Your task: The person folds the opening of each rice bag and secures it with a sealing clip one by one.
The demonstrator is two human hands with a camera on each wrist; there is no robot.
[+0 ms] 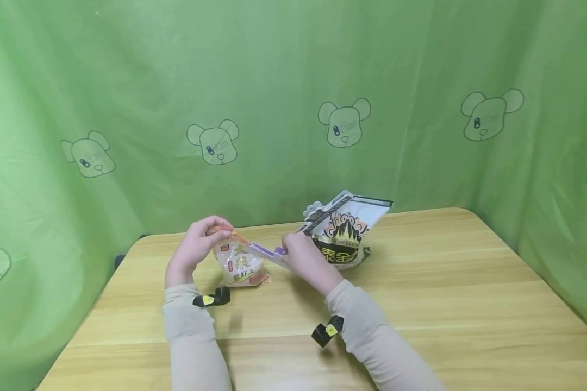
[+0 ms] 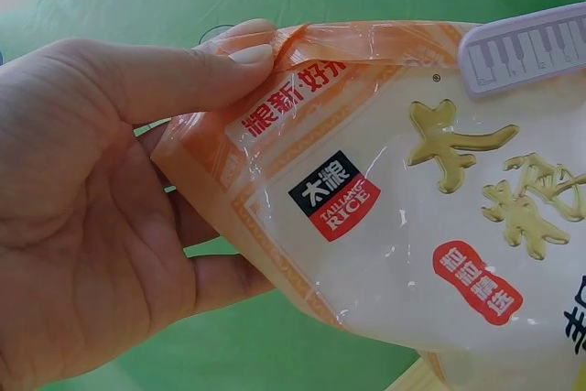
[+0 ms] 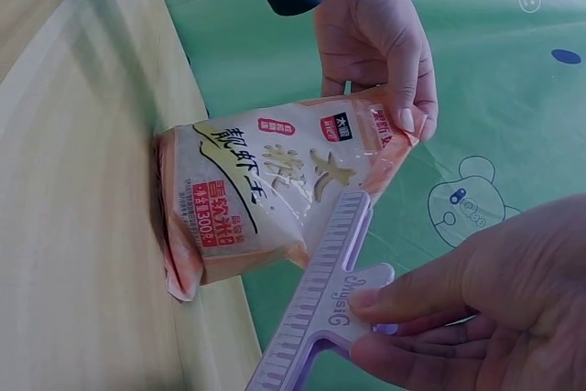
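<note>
A small bag of rice (image 1: 238, 267) with orange trim stands on the table, its top folded over. My left hand (image 1: 195, 247) pinches the folded top corner; in the left wrist view the thumb lies along the orange fold (image 2: 385, 41). My right hand (image 1: 307, 259) holds a light purple bag clip (image 3: 316, 318) printed with piano keys, thumb and fingers on its handle tabs. One end of the clip overlaps the bag's top edge in the left wrist view, while the rest sticks out to the right.
Just behind my right hand, a second bag (image 1: 339, 252), black and white, leans on the wooden table (image 1: 420, 304) with a grey-white clip (image 1: 330, 209) across its upper part. A green curtain (image 1: 274, 70) with bear faces hangs behind the table's far edge.
</note>
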